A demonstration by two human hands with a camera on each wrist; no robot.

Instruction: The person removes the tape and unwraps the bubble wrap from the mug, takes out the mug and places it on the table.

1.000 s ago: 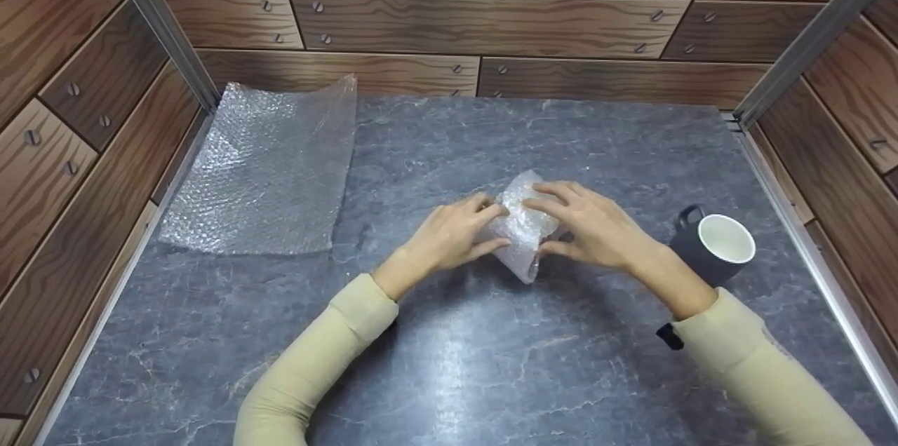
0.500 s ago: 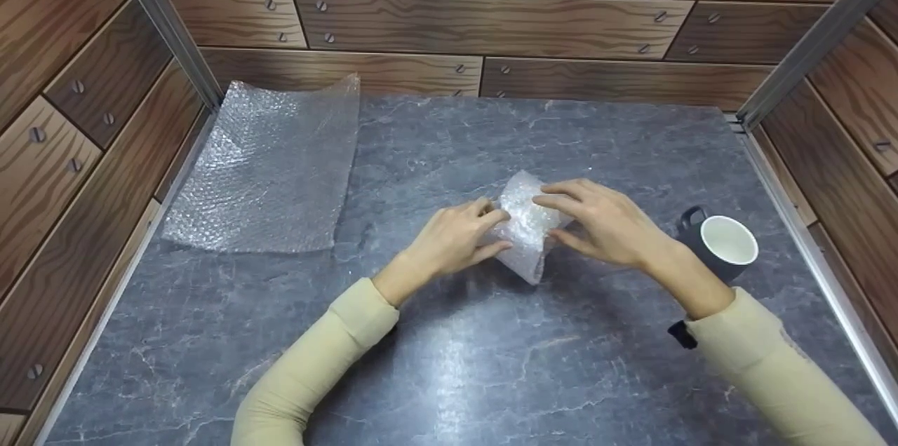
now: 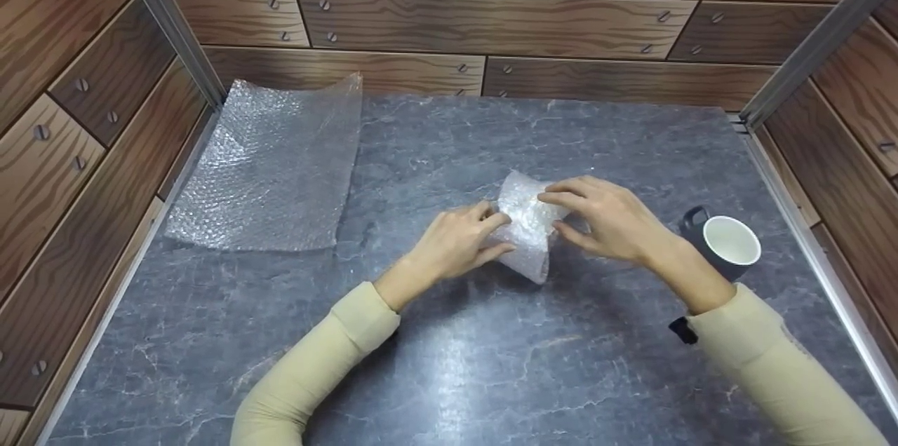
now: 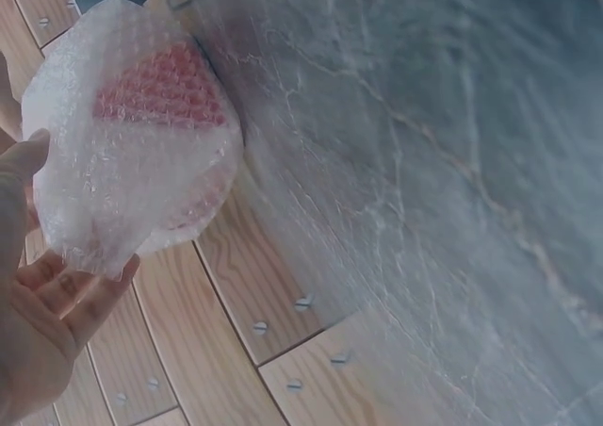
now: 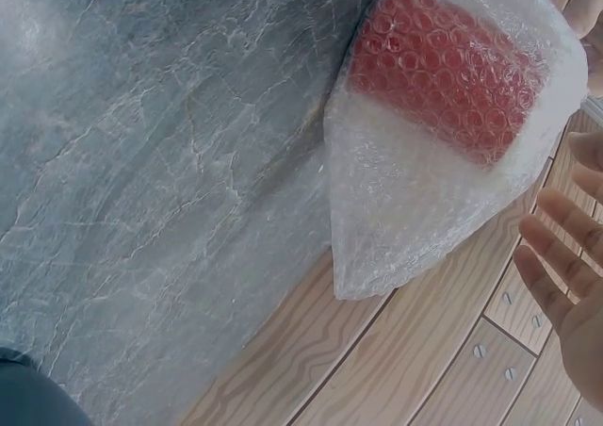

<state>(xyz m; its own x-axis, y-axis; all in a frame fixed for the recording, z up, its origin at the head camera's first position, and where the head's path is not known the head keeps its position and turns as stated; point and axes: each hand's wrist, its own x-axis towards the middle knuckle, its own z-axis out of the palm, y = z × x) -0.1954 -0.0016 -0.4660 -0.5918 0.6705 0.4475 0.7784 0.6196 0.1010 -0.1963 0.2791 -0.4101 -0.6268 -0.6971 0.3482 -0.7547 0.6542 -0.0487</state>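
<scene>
A bundle of bubble wrap (image 3: 525,225) stands mid-table between both hands. Through the wrap in the right wrist view shows a red thing (image 5: 448,73); its kind is hidden by the layers. My left hand (image 3: 456,239) holds the bundle's left side, thumb toward me and fingers on the far side. In the left wrist view those fingers meet the wrap's (image 4: 122,162) lower corner. At the bundle's right side is my right hand (image 3: 610,218), index finger over its top. Its fingers (image 5: 565,228) look extended and spread beside the wrap in the right wrist view.
A flat sheet of bubble wrap (image 3: 273,172) lies at the back left, one corner raised at the rear panel. Right of my right wrist stands a dark mug (image 3: 726,246) with a white inside. Wood-patterned panels (image 3: 491,22) enclose the marbled table (image 3: 449,362).
The bundle has turned slightly, its far tip going left and its near tip right. My right hand has shifted a little rightward, and its fingers cover less of the bundle.
</scene>
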